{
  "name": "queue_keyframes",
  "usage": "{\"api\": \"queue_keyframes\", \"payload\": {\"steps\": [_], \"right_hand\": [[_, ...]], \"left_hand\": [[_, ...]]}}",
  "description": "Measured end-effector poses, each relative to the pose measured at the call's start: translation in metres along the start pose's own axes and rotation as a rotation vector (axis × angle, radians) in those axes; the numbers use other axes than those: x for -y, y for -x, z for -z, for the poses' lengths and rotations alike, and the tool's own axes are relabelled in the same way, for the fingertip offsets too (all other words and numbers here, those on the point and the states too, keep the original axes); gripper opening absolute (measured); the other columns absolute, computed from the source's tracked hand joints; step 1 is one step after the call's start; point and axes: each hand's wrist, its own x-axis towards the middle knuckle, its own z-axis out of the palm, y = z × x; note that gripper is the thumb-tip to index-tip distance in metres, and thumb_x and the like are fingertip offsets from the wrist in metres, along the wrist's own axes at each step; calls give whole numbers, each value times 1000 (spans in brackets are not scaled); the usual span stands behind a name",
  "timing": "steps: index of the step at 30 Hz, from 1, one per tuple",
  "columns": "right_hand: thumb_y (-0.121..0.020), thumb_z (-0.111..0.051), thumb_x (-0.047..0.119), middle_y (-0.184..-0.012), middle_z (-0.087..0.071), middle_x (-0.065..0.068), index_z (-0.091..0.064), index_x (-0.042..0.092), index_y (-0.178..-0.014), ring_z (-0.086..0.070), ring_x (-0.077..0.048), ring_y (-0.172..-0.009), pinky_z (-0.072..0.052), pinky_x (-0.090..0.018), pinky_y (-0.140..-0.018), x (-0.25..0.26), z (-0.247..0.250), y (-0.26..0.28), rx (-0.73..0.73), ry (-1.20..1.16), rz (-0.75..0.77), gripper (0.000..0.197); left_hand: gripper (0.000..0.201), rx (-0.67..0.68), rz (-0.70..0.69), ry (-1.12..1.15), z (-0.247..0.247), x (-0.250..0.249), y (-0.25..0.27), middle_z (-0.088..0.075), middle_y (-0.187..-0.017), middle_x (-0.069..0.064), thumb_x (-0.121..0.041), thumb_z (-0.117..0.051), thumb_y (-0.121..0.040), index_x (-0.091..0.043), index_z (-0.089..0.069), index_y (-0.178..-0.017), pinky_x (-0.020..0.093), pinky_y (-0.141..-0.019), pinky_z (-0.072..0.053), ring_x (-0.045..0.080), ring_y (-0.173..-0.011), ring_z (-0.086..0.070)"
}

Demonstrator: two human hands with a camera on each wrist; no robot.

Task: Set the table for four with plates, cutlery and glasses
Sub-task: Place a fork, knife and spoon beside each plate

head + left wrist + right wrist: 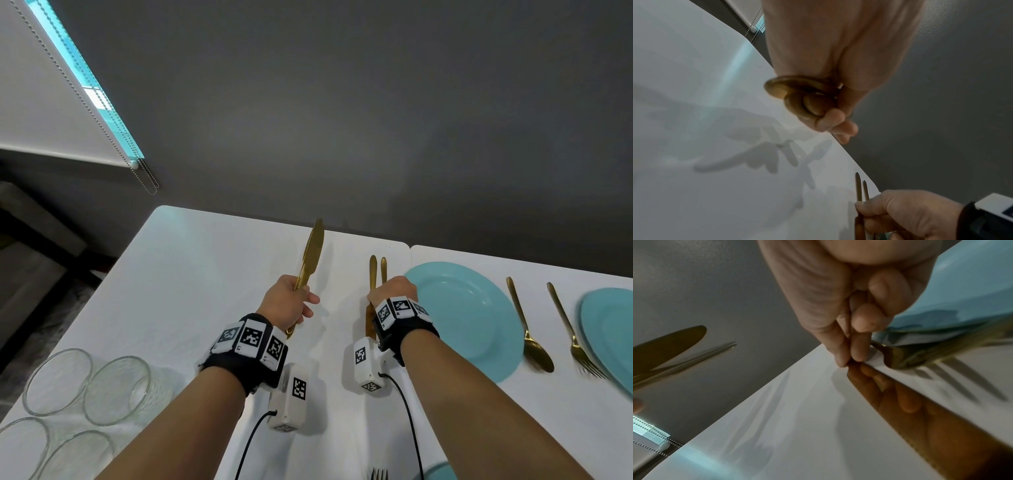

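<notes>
My left hand (pixel 291 303) grips a bundle of gold cutlery (pixel 312 255) above the white table (pixel 191 274), a knife blade pointing away from me. Spoon bowls (pixel 807 101) stick out under its curled fingers (pixel 836 123). My right hand (pixel 394 291) pinches a gold knife (pixel 920 410) and a gold fork (pixel 908 356) low at the table, just left of a teal plate (pixel 462 318). Their handle ends (pixel 374 270) reach past the knuckles. The knife blade lies flat and mirrors my fingertips (pixel 857 352).
A gold spoon (pixel 531 332) and fork (pixel 575 337) lie between that plate and a second teal plate (pixel 609 339) at the right edge. Several glasses (pixel 116 390) stand at the near left. Fork tines (pixel 378 474) and a plate rim (pixel 440 472) show nearest me. A grey wall backs the table.
</notes>
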Motion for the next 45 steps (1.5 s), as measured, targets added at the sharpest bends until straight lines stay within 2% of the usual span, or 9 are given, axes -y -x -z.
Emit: {"api": "queue_keyframes", "payload": {"steps": [7,11,14,20,22,25,27,37,45], "right_hand": [[-87,-57,14,-68,-55,-6,-49,6,-64,-51,-16,-54,-40,-22,-48,11,18,17,22,-84,4,26],[-90,-54,27,-103,-69,-3,-71,14,-97,-61,-20,-102,-43,-24,-81,27,26,39,13,-40,335,23],[-87,-60,26,-99,-72,3,-73,19,-98,-61,-13,-94,-40,-26,-96,30,34,63,-41,-61,604,18],[-76,-65,15,-82,-70,2,-73,16,-76,-67,-20,-68,-56,-30,-57,16,53,86,-276,79,945,9],[-73,-66,16,-80,-70,6,-74,19,-74,-67,-17,-67,-57,-30,-56,10,60,94,-225,140,1057,9],[-89,-52,19,-100,-70,6,-71,23,-94,-63,-18,-93,-52,-34,-80,5,74,105,58,366,980,21],[-90,-47,16,-101,-69,3,-68,22,-96,-61,-20,-97,-49,-32,-82,-2,82,110,105,420,907,23],[-92,-52,22,-107,-65,-2,-71,26,-106,-58,-22,-102,-38,-29,-75,-67,125,117,117,506,736,23],[-87,-60,21,-107,-69,8,-73,25,-95,-59,-14,-106,-44,-24,-86,-139,173,81,10,229,412,16]], "left_hand": [[15,47,19,77,1,0,3,-66,-86,2,-17,-39,-100,-8,-46,-108,23,-52,-44,15,-61,-57],[14,106,52,206,-2,-5,12,-62,-80,5,-18,-41,-100,-10,-51,-94,20,-46,-44,16,-59,-55],[18,96,37,193,-5,-9,15,-59,-78,4,-19,-40,-100,-12,-52,-89,22,-48,-39,15,-57,-51],[17,105,-27,57,-15,-19,27,-60,-74,7,-20,-36,-100,-7,-48,-100,25,-52,-37,18,-58,-55],[17,106,-44,-5,-22,-21,32,-63,-73,8,-19,-36,-99,-7,-46,-100,25,-50,-37,20,-56,-56],[15,124,-88,-135,-34,-26,41,-66,-73,8,-20,-39,-97,-7,-47,-101,24,-46,-41,19,-55,-60],[16,157,-113,-174,-42,-29,47,-66,-74,8,-21,-39,-97,-7,-45,-102,23,-44,-41,17,-53,-61],[15,358,-159,-149,-101,-37,65,-64,-73,11,-21,-35,-101,-7,-40,-99,27,-46,-51,18,-52,-64],[13,131,-231,-127,-135,-53,56,-56,-69,6,-19,-36,-99,-10,-44,-93,29,-55,-42,20,-55,-49]]}}
